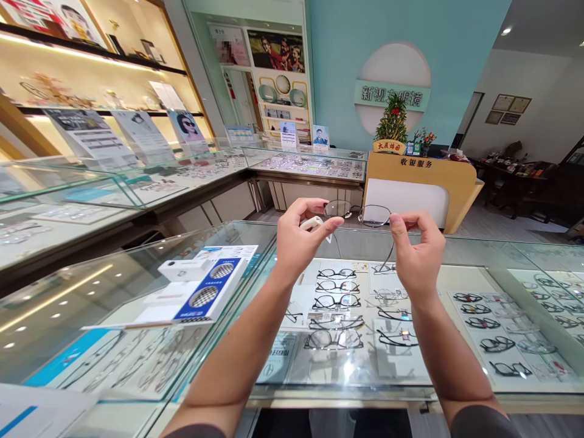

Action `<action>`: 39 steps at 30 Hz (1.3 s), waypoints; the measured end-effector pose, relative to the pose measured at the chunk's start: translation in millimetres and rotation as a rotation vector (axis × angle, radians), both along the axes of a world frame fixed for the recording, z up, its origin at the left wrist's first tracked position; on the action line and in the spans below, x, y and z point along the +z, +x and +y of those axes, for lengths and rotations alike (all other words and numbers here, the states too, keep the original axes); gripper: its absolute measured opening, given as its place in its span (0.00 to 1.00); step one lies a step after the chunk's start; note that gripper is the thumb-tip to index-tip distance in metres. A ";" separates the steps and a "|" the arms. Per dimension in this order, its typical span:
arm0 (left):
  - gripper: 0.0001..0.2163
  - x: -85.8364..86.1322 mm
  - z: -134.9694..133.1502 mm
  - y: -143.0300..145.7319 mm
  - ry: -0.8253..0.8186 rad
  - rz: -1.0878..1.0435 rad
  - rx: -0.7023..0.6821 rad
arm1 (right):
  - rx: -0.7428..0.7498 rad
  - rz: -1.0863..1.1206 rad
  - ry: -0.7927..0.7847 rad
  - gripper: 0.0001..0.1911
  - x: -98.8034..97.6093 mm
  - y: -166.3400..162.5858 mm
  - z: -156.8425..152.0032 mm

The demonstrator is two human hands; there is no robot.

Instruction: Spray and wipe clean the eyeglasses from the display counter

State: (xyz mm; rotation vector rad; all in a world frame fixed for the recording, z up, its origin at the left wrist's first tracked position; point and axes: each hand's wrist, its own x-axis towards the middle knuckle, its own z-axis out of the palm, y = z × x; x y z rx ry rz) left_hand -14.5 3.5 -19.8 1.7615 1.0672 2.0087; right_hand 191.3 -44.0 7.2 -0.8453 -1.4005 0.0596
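A pair of thin dark-rimmed eyeglasses is held up in front of me, above the glass counter. My left hand is closed on the glasses' left end, thumb and finger pinching near the lens. Tucked in that same hand is a small white object, its kind unclear. On the other side, my right hand pinches the right end of the frame between thumb and fingers. The temples hang down below the lenses. Beneath the counter glass, several eyeglass frames lie in rows between my forearms.
Left on the counter are a blue and white box and a white device-like object. More glass display cases run along the left and back. A yellow and white service desk with a plant stands behind.
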 end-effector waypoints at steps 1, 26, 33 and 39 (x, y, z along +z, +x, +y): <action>0.25 1.2 -2.7 0.4 0.038 0.012 0.043 | 0.008 0.003 -0.014 0.15 0.0 0.7 0.8; 0.26 -11.0 1.6 9.9 0.598 0.135 0.508 | 0.278 0.300 -0.154 0.12 -13.8 -6.4 23.6; 0.28 -18.2 7.4 18.2 0.393 0.030 0.277 | 0.257 0.383 -0.044 0.09 -14.3 -11.3 20.8; 0.26 -23.9 13.4 25.2 0.494 0.014 0.234 | 0.314 0.417 -0.042 0.07 -15.4 -17.5 17.0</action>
